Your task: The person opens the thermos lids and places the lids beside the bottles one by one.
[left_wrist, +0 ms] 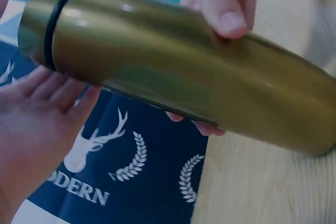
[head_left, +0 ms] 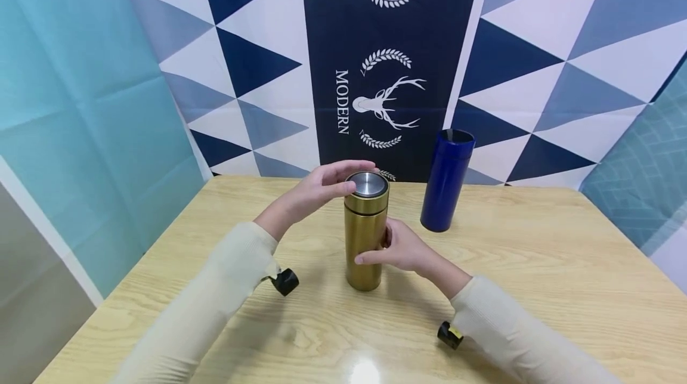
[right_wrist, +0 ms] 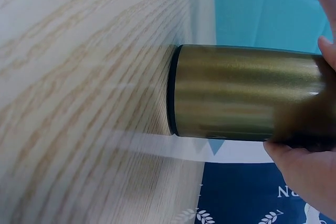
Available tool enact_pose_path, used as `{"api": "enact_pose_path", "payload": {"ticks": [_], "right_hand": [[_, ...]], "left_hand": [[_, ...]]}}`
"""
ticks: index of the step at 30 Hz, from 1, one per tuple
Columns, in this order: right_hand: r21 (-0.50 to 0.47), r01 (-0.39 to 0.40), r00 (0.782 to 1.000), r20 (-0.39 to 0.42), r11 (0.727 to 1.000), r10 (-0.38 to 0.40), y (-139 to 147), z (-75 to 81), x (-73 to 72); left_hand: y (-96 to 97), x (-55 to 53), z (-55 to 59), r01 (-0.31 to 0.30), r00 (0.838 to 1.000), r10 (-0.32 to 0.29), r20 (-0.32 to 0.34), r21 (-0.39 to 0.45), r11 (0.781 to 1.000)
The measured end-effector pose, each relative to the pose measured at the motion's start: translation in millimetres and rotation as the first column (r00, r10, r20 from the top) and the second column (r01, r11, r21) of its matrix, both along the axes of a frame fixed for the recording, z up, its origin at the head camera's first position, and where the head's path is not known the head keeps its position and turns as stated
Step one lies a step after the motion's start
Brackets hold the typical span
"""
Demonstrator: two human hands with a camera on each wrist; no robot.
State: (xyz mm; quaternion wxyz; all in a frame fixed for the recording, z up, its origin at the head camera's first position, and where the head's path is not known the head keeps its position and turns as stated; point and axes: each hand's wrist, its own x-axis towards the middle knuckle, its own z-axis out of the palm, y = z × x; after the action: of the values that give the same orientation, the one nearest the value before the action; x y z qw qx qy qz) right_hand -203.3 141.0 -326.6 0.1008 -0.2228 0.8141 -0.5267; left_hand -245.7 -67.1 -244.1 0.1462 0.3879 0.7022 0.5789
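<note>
Near the middle of the wooden table [head_left: 537, 259], a gold flask [head_left: 365, 244] stands upright, its base seeming to rest on the surface. Its lid [head_left: 370, 186], topped with shiny metal, sits on the body above a dark seam. Lower down, the right hand [head_left: 402, 245] holds the flask, thumb on the near side, fingers wrapped behind. At the lid, the left hand [head_left: 327, 181] is wide, fingers nearly straight, thumb at the near edge and fingers round the far side; how firmly it touches, if at all, cannot be told.

For work at the lid, the lower hold probably needs to be firm and the base flat, since so tall and narrow a body could tip when pushed from the top. The metal looks smooth and may slip, so the left hand would do best to press evenly around the lid's side, above the seam, rather than with the thumb alone.

Behind and to the right, apart from both hands, stands a blue flask [head_left: 448, 181], before a patterned cloth [head_left: 386, 32].
</note>
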Motion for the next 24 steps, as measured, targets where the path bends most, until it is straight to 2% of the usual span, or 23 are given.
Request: {"api": "enact_pose_path", "payload": {"ticks": [3,6,9,16,21,24], "right_hand": [[-0.002,-0.001,1.000,0.001,1.000,0.001,1.5,-1.3,0.3],[-0.007,-0.009,1.000,0.002,1.000,0.009,1.8,-1.9,0.5],[-0.004,-0.012,1.000,-0.004,1.000,0.012,2.4,-0.4,0.9],[0.001,0.006,1.000,-0.011,1.000,-0.006,1.8,-3.0,-1.2],[0.000,-0.006,1.000,-0.006,1.000,0.006,0.8,-3.4,-3.8],[-0.003,-0.008,1.000,-0.004,1.000,0.008,-0.5,-3.8,-5.4]], "left_hand": [[3.9,-10.1,-2.8,0.127,0.991,-0.128,0.049,0.022,0.992],[7.1,-16.2,-3.4,0.165,0.984,-0.166,0.067,0.022,0.986],[8.9,-18.7,-1.6,0.152,0.986,-0.153,0.071,0.010,0.988],[8.2,-17.9,-5.8,0.122,0.990,-0.123,0.063,0.026,0.992],[8.6,-14.0,-7.5,0.027,1.000,-0.027,0.006,0.021,0.999],[7.5,-10.9,-8.7,-0.038,0.998,0.039,-0.039,0.027,0.999]]}}
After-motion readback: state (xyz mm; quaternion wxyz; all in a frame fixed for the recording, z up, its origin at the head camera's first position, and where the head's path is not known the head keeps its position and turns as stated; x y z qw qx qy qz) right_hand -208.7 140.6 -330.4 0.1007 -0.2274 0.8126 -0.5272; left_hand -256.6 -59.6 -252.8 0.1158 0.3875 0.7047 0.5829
